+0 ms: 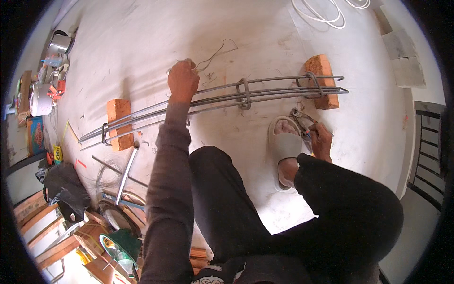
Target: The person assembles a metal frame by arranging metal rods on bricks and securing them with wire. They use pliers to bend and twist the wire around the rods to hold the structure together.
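Observation:
My left hand (183, 80) reaches out over a bundle of long steel bars (213, 99) and pinches a thin loose binding wire (215, 54) that curls away across the floor. The bars lie across two red bricks, one at the left (118, 124) and one at the right (324, 80), and bent steel ties (243, 93) wrap around them. My right hand (321, 139) rests near my sandalled foot (283, 146) and grips a pair of pliers (301, 120) with the jaws pointing up-left.
A metal pipe (127, 173) and thin wires lie on the concrete floor at the left. Pots (41, 99), boxes, wooden planks (45, 232) and a black bag (64, 184) crowd the left edge. White cable coils (321, 16) and grey blocks (402, 57) sit far right.

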{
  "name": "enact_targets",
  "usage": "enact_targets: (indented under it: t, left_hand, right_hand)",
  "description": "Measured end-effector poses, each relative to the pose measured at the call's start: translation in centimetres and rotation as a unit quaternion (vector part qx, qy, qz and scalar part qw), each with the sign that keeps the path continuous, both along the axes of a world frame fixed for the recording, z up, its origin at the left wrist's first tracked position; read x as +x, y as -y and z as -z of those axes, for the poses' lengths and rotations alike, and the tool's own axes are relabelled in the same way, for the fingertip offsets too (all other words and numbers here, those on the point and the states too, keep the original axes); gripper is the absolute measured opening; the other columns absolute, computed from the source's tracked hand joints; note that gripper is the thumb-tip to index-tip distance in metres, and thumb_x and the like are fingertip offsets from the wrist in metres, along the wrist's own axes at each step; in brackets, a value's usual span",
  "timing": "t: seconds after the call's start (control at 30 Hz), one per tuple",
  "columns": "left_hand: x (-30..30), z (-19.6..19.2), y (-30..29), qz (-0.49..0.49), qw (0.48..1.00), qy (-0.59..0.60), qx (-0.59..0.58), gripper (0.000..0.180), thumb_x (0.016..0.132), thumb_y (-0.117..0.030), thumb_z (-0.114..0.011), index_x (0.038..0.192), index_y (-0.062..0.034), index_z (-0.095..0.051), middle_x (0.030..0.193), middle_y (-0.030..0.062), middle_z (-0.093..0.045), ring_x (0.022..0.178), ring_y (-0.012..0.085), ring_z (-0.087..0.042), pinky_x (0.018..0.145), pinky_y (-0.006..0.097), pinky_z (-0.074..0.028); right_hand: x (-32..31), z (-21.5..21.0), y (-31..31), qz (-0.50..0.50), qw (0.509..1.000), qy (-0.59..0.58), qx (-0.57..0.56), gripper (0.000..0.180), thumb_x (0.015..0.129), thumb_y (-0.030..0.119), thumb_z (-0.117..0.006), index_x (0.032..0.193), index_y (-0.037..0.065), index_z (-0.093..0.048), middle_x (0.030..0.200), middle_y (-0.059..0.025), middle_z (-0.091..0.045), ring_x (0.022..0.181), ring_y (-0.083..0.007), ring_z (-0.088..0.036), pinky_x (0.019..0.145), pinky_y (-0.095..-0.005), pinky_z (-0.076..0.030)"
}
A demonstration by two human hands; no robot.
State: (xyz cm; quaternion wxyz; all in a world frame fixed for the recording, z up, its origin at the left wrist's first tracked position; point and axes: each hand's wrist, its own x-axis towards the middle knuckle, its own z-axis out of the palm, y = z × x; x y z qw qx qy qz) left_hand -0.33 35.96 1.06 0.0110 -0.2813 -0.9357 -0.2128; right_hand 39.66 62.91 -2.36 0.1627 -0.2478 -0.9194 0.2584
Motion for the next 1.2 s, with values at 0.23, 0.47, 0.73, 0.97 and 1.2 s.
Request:
enact_targets:
  t: [0.23,0.47,0.73,0.97,1.2]
  left_hand:
    - [-3.7,4.3,-3.8,0.050,0.991,-0.026,-0.125,0.013,0.081,-0.014,-0.063,0.092,-0.0084,-0.067,0.096,0.0174,-0.069,0.093,0.0388,-0.067,0.079,0.049,-0.054]
    - [-3.4,5.2,-5.0,0.007,0.988,-0.043,-0.150,0.010,0.085,-0.011,-0.061,0.086,-0.0072,-0.070,0.089,0.0177,-0.070,0.087,0.0382,-0.069,0.074,0.046,-0.055]
    - [-1.3,-5.1,-7.4,-0.051,0.969,0.018,0.242,0.009,0.089,-0.008,-0.065,0.089,-0.0004,-0.069,0.079,0.0142,-0.069,0.064,0.0251,-0.067,0.060,0.037,-0.054]
    - [8.6,-13.8,-8.5,-0.009,0.753,0.343,0.562,0.019,0.095,-0.017,-0.068,0.097,0.0016,-0.066,0.075,0.0029,-0.059,0.051,0.0067,-0.050,0.044,0.022,-0.042]
    - [12.5,-14.0,-7.8,0.013,0.681,0.405,0.609,0.017,0.096,-0.018,-0.068,0.098,-0.0012,-0.065,0.075,0.0013,-0.058,0.048,0.0017,-0.042,0.041,0.019,-0.034]
  right_hand:
    - [-0.2,-1.7,1.1,-0.039,0.997,-0.018,-0.062,0.010,0.080,-0.009,-0.061,0.086,-0.001,-0.059,0.078,-0.0141,-0.060,0.070,-0.0306,-0.062,0.064,-0.0353,-0.049]
    - [0.5,-1.4,1.3,-0.054,0.994,0.008,-0.098,0.010,0.081,-0.005,-0.064,0.087,0.001,-0.059,0.080,-0.0154,-0.060,0.071,-0.0348,-0.062,0.063,-0.0382,-0.049]
    - [-1.3,-7.0,-1.2,-0.049,0.996,-0.044,-0.067,0.011,0.081,-0.008,-0.063,0.087,0.001,-0.062,0.078,-0.0128,-0.063,0.069,-0.0278,-0.064,0.063,-0.0343,-0.051]
    - [-15.2,-23.0,-3.7,-0.198,0.976,-0.080,-0.037,0.015,0.088,0.004,-0.058,0.099,-0.003,-0.064,0.079,-0.0123,-0.062,0.067,-0.0205,-0.061,0.063,-0.0311,-0.050]
    - [-27.4,-28.6,0.8,-0.304,0.921,-0.012,-0.244,0.028,0.091,0.018,-0.055,0.103,-0.004,-0.066,0.084,-0.0083,-0.064,0.067,-0.0145,-0.059,0.058,-0.0287,-0.053]
